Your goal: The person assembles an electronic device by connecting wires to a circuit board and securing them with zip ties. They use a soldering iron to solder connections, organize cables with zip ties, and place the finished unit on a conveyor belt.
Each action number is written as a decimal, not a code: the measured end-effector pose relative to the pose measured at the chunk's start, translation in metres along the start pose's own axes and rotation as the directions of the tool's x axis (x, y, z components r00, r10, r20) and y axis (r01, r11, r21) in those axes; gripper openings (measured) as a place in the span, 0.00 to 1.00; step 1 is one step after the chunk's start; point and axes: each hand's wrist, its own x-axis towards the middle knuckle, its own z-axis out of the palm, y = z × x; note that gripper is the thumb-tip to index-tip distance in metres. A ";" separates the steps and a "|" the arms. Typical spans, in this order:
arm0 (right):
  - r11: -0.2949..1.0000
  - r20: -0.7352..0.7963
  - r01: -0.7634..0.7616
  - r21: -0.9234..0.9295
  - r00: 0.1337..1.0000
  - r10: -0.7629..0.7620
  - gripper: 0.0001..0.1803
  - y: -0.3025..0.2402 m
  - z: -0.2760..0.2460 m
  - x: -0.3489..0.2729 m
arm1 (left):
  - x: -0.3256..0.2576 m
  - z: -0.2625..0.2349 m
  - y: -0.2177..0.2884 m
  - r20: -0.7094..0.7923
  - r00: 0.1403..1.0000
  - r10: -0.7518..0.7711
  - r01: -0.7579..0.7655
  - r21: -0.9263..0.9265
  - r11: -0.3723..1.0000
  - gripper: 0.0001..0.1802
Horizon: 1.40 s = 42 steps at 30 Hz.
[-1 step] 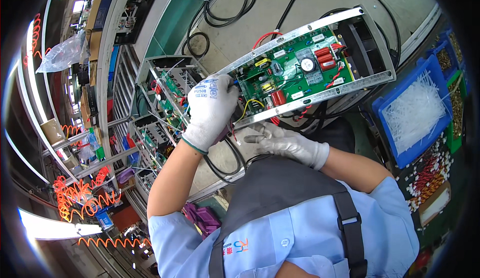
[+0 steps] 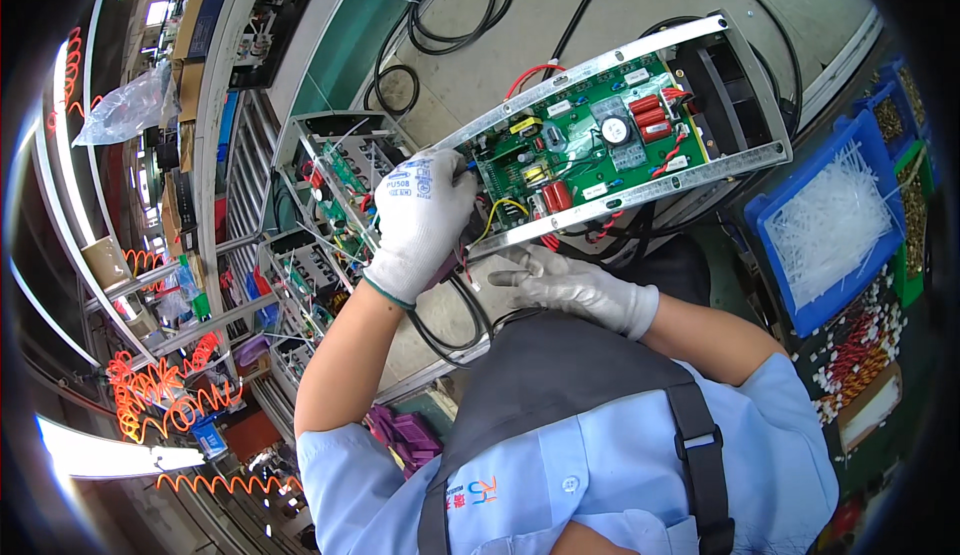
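Head: both hands (image 2: 585, 293) half-curled, left (image 2: 420, 205) touching chassis (image 2: 640, 199).

Open metal unit (image 2: 640, 197), green board (image 2: 575, 135) exposed, lying slantwise; left end unclear.

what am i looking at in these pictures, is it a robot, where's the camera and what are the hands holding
No robot: these are a person's own two gloved hands, seen from a camera worn on the head, looking down. On the pale table lie a metal frame carrying a green circuit board and loops of black cable. The left hand is at the frame's left end; its fingertips are hidden, so its grip is unclear. The right hand is by the frame's near side; I can't tell whether it holds anything. The lens bends straight edges.
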 end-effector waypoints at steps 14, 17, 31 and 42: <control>0.993 0.032 0.058 -0.105 0.998 -0.055 0.37 0.002 -0.006 0.001 | -0.003 -0.003 -0.010 0.038 0.999 -0.019 0.026 -0.176 0.984 0.15; 0.862 -0.102 -0.084 -0.500 0.994 0.038 0.34 -0.016 0.007 -0.015 | -0.040 -0.017 -0.014 -0.260 0.921 -0.291 0.084 -0.596 0.798 0.13; -0.182 -0.086 -0.078 -0.980 0.996 0.032 0.15 -0.089 0.095 0.046 | -0.126 0.046 0.011 -0.296 0.936 -0.188 -0.046 -0.634 0.772 0.08; -0.807 0.257 0.301 -0.508 0.947 0.192 0.10 -0.105 0.087 0.082 | -0.133 0.103 0.024 0.225 0.911 -0.345 0.172 -0.969 -0.175 0.13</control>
